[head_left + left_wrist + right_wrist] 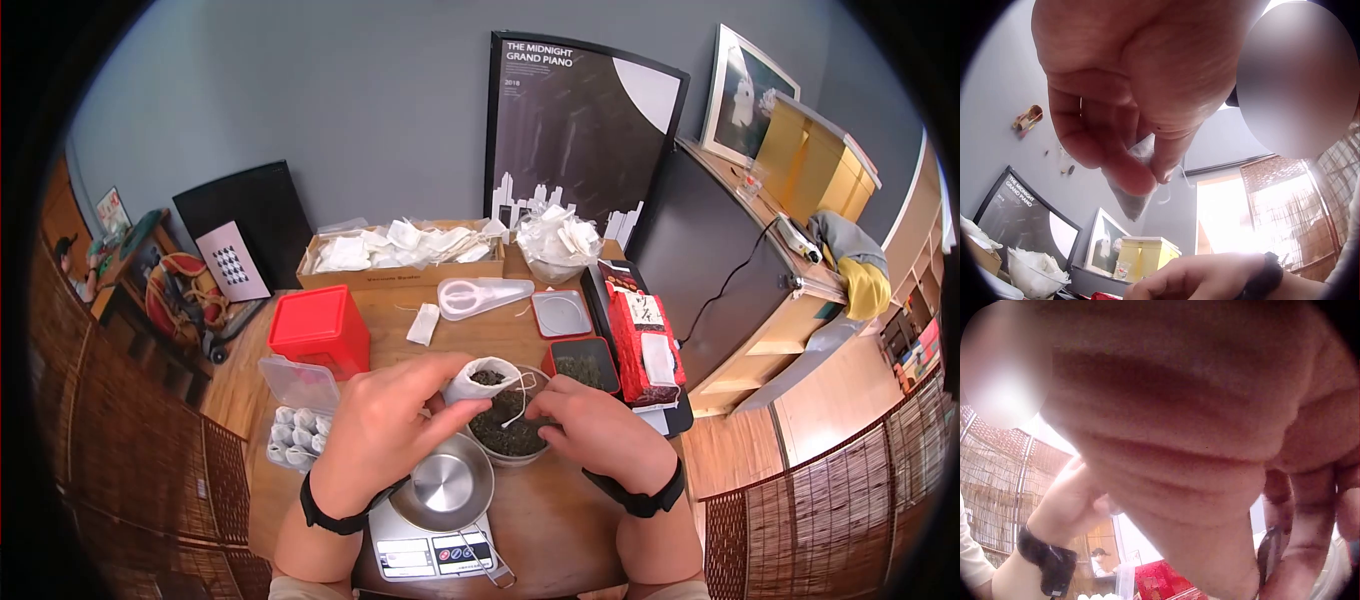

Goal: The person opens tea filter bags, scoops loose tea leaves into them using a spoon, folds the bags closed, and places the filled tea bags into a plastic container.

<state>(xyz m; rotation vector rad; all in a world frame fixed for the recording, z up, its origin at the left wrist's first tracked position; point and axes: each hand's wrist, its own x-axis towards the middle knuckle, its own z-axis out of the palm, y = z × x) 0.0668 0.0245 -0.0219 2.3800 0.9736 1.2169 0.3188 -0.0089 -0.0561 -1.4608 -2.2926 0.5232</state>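
Note:
My left hand [385, 415] pinches a white drawstring tea bag [470, 383] between thumb and fingers. The bag's mouth faces up, with dark tea leaves [488, 378] inside, and its string [524, 390] hangs over the bowl. In the left wrist view the tea bag [1132, 197] tapers downward below the fingers. Beneath it stands a bowl of loose tea [510, 440]. My right hand [600, 425] is at the bowl's right side, fingers curled down toward the leaves; I cannot tell whether they pinch any. A metal pan [445, 488] sits on a white scale [405, 560], left of the bowl.
A clear box [300, 385] with several filled bags and a red canister [320, 325] stand left. Behind are a carton of empty bags [400, 272], a white scoop [485, 298] and a bowl of bags [557, 262]. An open tea tin [585, 362] and a red tea packet [643, 345] stand right.

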